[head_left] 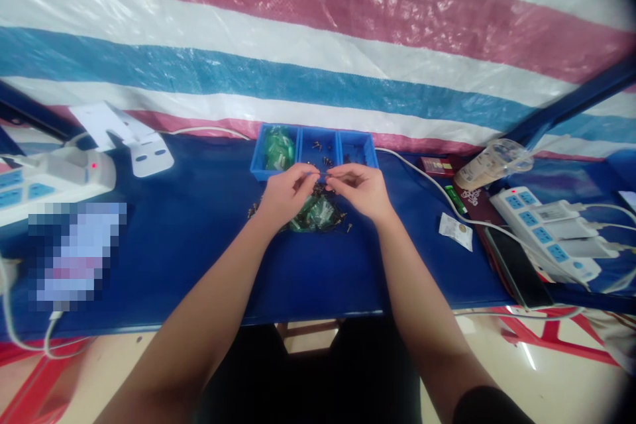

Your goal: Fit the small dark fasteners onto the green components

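With left hand and right hand almost fingertip to fingertip, hovering over small screws, brassy and dark, heaped on the table around a glossy green plastic bag. More just beyond the hands, in a blue three-compartment tray. Reaching forward and angled inward, with thumbs drawn toward fingertips; too blurred to tell whether pinching anything.

The tray is blue, the sheeting striped red, white and blue.
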Demonstrator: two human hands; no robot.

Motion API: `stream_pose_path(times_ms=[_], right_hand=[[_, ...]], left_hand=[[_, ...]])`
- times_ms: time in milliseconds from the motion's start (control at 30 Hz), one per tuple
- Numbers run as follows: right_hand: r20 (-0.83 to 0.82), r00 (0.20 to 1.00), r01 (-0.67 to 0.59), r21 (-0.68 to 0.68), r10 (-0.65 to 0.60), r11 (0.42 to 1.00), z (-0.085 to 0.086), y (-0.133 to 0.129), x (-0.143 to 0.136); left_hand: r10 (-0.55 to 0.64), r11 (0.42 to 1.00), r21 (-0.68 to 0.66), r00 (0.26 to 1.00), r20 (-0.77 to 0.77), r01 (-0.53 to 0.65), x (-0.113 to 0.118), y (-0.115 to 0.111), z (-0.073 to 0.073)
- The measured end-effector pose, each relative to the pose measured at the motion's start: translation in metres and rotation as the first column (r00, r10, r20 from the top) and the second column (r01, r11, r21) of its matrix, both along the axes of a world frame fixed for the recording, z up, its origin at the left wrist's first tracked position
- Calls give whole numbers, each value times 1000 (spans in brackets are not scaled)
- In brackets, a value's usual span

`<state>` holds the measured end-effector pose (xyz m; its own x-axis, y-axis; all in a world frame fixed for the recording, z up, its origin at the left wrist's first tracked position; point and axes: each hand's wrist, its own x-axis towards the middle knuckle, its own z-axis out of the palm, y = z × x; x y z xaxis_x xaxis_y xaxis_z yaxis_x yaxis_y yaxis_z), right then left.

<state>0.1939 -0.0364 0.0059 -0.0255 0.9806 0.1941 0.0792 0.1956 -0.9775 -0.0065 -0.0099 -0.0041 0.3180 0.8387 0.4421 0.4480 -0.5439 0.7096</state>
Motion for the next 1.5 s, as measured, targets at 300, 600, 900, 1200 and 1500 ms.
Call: stream_pose_path(times_ms=[300, 600, 900, 1200, 1500], right_hand=[[14, 1000, 1, 11, -1, 1000, 1, 0, 3], [-4, 1000, -21, 24, 21, 999, -3, 1, 0], [20, 1000, 8, 35, -9, 999, -2, 1, 0], [3, 1000, 25, 17, -25, 1000, 1, 0, -2], [21, 1000, 9, 51, -10, 999, -3, 2, -1]], left_hand=[[3, 1000, 28, 1000, -7, -2, 1, -1, 2], [9, 1000, 21, 999, -31, -9, 1, 0, 1], [7, 1000, 12, 999, -36, -7, 1, -1, 0], [12, 1000, 13, 1000, -15, -12, 1, -1, -1], [19, 999, 29, 999, -31, -18, 2, -1, 1]])
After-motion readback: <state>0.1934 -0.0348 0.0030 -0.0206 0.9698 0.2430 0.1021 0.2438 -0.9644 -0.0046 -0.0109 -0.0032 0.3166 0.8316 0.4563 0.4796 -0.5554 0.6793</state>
